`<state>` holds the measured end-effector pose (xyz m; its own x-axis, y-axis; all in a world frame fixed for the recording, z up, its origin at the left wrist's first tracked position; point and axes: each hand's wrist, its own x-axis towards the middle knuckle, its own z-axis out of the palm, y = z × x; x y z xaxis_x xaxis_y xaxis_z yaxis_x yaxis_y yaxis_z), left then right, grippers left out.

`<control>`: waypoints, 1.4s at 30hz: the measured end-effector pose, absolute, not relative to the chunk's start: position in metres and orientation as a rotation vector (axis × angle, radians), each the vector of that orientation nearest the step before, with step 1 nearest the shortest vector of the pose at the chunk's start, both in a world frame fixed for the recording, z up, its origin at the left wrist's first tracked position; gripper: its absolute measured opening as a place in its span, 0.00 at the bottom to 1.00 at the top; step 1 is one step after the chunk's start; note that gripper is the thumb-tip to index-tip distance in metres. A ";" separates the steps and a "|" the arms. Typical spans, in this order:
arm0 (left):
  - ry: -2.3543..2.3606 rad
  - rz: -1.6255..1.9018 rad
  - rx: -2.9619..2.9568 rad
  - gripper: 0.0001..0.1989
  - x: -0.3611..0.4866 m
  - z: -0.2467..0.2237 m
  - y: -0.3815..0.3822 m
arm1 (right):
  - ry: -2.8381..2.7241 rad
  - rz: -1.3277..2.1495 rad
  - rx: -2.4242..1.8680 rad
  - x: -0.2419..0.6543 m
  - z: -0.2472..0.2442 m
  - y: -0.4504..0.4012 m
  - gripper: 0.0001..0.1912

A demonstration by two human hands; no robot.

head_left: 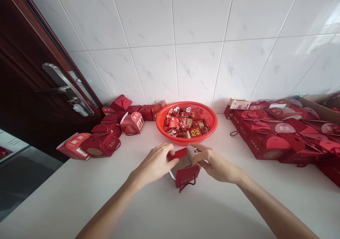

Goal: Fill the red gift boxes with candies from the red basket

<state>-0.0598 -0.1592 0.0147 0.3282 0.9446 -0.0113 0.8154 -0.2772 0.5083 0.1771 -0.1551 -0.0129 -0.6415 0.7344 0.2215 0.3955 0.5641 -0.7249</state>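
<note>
A small red paper gift box (188, 174) stands on the white table with its top flaps spread, so its pale inside shows. Red cord hangs from its near side. My left hand (156, 161) grips the box's left edge, thumb over the rim and fingertips partly hidden behind it. On the opposite side, my right hand (216, 162) pinches the raised right flap between thumb and fingers. Just beyond the box sits an orange-red plastic basket (212, 127) holding many wrapped candies (183, 122), mostly in red wrappers.
Closed red gift boxes (102, 145) cluster at the left, some along the wall. Rows of more red boxes (268, 143) cover the right side, near a cardboard carton (318, 107). A dark wooden door (23, 54) with keys (79, 109) in its lock borders the table's left.
</note>
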 end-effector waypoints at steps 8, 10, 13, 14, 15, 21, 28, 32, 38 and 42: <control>1.544 0.539 2.202 0.15 -0.062 0.012 -0.157 | -2.260 1.079 -0.834 0.172 -0.005 -0.158 0.13; 1.540 0.557 2.233 0.16 -0.062 0.009 -0.157 | -2.237 1.114 -0.801 0.172 -0.004 -0.159 0.13; 1.510 0.618 2.243 0.18 -0.064 0.006 -0.157 | -2.207 1.134 -0.800 0.171 -0.004 -0.159 0.14; 1.507 0.628 2.242 0.19 -0.064 0.005 -0.158 | -2.200 1.115 -0.813 0.171 -0.005 -0.159 0.14; 1.509 0.629 2.243 0.19 -0.065 0.005 -0.158 | -2.194 1.082 -0.825 0.171 -0.006 -0.159 0.15; 1.674 0.493 2.241 0.23 -0.066 0.006 -0.164 | -2.133 1.101 -0.870 0.174 -0.006 -0.165 0.15; 1.540 0.496 2.176 0.21 -0.072 0.008 -0.166 | -1.964 1.469 -0.888 0.184 -0.010 -0.171 0.17; 1.415 0.384 2.066 0.26 -0.076 0.017 -0.166 | -1.836 1.481 -1.010 0.188 -0.012 -0.171 0.24; 1.378 0.368 1.932 0.35 -0.075 0.022 -0.171 | -2.003 1.464 -0.958 0.194 -0.002 -0.177 0.17; 1.373 0.390 1.922 0.38 -0.075 0.015 -0.173 | -2.036 1.261 -1.190 0.195 0.000 -0.186 0.18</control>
